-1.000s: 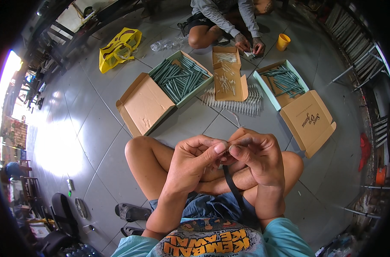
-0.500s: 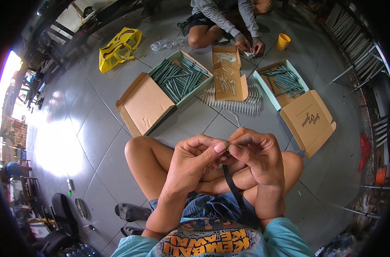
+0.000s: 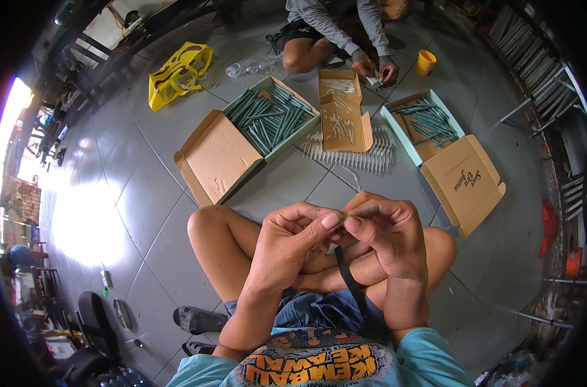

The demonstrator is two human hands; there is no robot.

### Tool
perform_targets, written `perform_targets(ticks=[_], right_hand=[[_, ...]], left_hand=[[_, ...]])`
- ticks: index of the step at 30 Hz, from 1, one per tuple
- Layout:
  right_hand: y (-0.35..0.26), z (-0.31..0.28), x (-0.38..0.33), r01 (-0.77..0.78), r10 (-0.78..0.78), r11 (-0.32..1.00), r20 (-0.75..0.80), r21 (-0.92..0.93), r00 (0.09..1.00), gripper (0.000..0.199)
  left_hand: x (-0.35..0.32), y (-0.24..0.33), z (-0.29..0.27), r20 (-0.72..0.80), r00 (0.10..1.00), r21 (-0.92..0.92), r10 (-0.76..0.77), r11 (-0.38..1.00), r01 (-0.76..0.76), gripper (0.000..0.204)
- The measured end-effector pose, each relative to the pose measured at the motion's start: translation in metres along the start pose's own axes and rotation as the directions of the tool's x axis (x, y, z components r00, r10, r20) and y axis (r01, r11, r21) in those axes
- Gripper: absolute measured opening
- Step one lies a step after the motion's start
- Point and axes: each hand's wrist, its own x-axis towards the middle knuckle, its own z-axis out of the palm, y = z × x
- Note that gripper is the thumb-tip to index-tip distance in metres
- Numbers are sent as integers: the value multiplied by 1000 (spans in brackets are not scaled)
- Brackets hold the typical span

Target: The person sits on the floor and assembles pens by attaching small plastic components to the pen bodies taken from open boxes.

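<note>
My left hand (image 3: 292,242) and my right hand (image 3: 387,235) meet above my crossed legs, thumbs and fingertips pinched together. Whatever lies between the fingertips is too small and too covered to name. A black strap (image 3: 348,277) hangs below the hands. Beyond them on the floor lies a row of small clear, pale pieces (image 3: 380,155), partly under an open brown box (image 3: 340,145) of short white pieces. An open pale-green box (image 3: 294,143) at left is full of dark green sticks (image 3: 267,122). A second such box (image 3: 396,129) at right holds fewer green sticks (image 3: 429,122).
A co-worker (image 3: 338,26) sits on the floor at the far side, both hands at a small white thing. Near them stand a yellow cup (image 3: 425,62) and clear plastic (image 3: 251,66). A yellow bag (image 3: 177,76) lies far left. Sandals (image 3: 200,320) rest by my left leg.
</note>
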Motion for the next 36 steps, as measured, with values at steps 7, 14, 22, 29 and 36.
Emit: perform_targets(ticks=[7, 14, 22, 29, 36], right_hand=[[6, -2, 0, 58, -59, 994, -16, -89, 998, 9], [7, -1, 1, 55, -56, 997, -18, -61, 998, 8], [10, -7, 5, 67, -68, 995, -9, -77, 998, 10], [2, -2, 8, 85, -110, 982, -147, -170, 983, 17], [20, -2, 13, 206, -174, 861, 111, -466, 979, 16]], left_hand=[[1, -1, 0, -31, 1000, 76, 7, 997, -5, 17], [1, -1, -1, -34, 999, 84, 10, 996, -7, 18], [-3, 8, 2, -11, 1000, 103, -12, 995, 13, 22], [-8, 11, -14, -37, 999, 348, -24, 937, 35, 19], [-14, 45, -9, 9, 996, 850, 91, 523, -56, 20]])
